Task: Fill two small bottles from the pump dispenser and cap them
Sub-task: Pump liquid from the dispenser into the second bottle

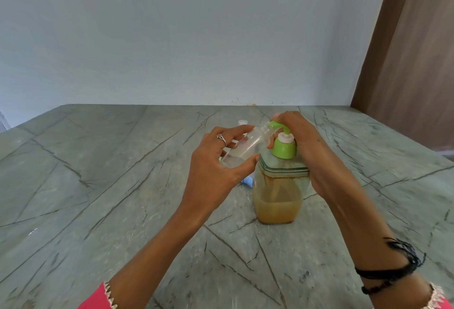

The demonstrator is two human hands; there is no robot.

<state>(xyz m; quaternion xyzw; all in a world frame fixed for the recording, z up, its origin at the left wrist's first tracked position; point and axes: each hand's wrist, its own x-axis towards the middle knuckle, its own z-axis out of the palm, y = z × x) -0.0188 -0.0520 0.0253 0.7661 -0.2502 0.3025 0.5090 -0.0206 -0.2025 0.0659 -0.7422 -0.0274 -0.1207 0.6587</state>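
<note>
Left grip (216, 161) holds a tilted small bottle (245, 146) at the pump dispenser (280, 185) spout; right grip (297, 131) presses its head.

no readable text, small bottle (248, 145) print too blurred

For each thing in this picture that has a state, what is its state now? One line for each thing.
Small bottle: uncapped, tilted, mouth at the pump spout, held in the left hand.
Pump dispenser: upright on the table, partly full of amber liquid.
Pump head: right hand on top of it.
White cap: lying loose on the table behind the bottle.
Blue thing: mostly hidden, state cannot be told.
</note>
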